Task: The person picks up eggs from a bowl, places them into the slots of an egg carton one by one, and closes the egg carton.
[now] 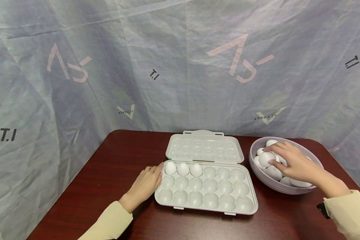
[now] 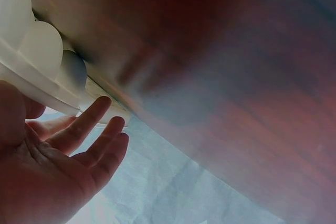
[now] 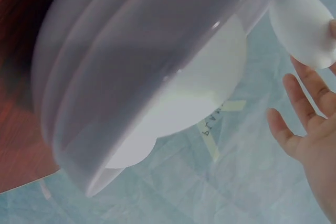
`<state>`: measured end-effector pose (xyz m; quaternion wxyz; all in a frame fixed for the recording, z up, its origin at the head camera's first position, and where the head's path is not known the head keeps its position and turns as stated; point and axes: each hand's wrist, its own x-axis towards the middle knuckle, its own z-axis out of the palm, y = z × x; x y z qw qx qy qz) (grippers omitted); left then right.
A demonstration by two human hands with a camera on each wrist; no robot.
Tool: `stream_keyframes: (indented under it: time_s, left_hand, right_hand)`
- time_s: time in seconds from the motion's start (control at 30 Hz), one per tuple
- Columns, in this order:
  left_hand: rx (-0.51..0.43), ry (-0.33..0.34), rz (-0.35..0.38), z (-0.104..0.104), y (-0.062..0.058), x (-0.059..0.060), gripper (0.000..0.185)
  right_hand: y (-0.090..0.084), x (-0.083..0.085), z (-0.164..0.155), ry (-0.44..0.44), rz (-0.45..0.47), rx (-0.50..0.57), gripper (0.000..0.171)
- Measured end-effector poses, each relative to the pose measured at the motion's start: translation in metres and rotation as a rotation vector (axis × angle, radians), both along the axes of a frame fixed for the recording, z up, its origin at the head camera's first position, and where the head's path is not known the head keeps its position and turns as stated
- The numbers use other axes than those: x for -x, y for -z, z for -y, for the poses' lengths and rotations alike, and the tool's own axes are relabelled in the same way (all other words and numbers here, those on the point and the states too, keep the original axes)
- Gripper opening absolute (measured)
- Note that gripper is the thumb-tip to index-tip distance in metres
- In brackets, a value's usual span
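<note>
At the back left of a pale plastic egg tray [image 1: 217,209], three white eggs [image 1: 183,169] fill the first cups of the far row. My left hand [image 1: 145,181] rests along the tray's left edge; in the left wrist view its fingers [image 2: 79,132] extend loosely beside the tray's side. Over a lavender bowl [image 1: 276,187] on the right, my right hand [image 1: 297,163] pinches a white egg [image 1: 265,159] between thumb and fingertips. The right wrist view has this egg [image 3: 300,27] above the bowl's rim, the other fingers spread below it.
The tray's hinged lid [image 1: 204,147] lies folded back behind it. Several more white eggs [image 1: 273,173] are heaped in the bowl. Everything stands on a dark red wooden table [image 1: 108,173], with a printed grey-blue sheet [image 1: 174,93] hanging behind its far edge.
</note>
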<state>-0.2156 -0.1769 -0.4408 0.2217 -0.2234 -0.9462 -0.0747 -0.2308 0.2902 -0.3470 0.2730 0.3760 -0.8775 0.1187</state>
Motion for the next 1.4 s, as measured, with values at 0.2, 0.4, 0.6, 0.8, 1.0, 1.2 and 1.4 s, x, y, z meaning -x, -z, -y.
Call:
stream_keyframes:
  time_s: [0.2,0.4,0.6,0.8,1.0,1.2,1.4]
  left_hand:
    - [-0.003,0.004,-0.001,-0.001,-0.001,0.001,0.037]
    - [0.001,0.007,-0.004,0.0,0.0,0.001,0.038]
    - [0.006,0.009,-0.017,-0.001,0.0,0.002,0.037]
    - [0.004,0.006,-0.014,-0.001,0.0,0.001,0.037]
    - [0.007,-0.005,0.0,-0.001,0.001,0.001,0.038]
    - [0.011,-0.013,0.003,-0.001,0.001,0.0,0.038]
    - [0.017,-0.019,0.007,-0.001,0.001,0.0,0.038]
  right_hand:
    - [-0.001,0.002,0.013,-0.011,0.012,-0.016,0.038]
    - [0.0,0.004,0.029,-0.052,-0.006,-0.011,0.036]
    - [0.005,0.007,0.045,-0.073,0.006,-0.027,0.036]
    - [0.012,0.01,0.063,-0.106,0.03,-0.045,0.033]
    - [0.019,0.012,0.081,-0.127,0.075,-0.063,0.031]
    - [0.024,0.015,0.098,-0.147,0.079,-0.095,0.031]
    - [0.028,0.018,0.113,-0.165,0.111,-0.111,0.031]
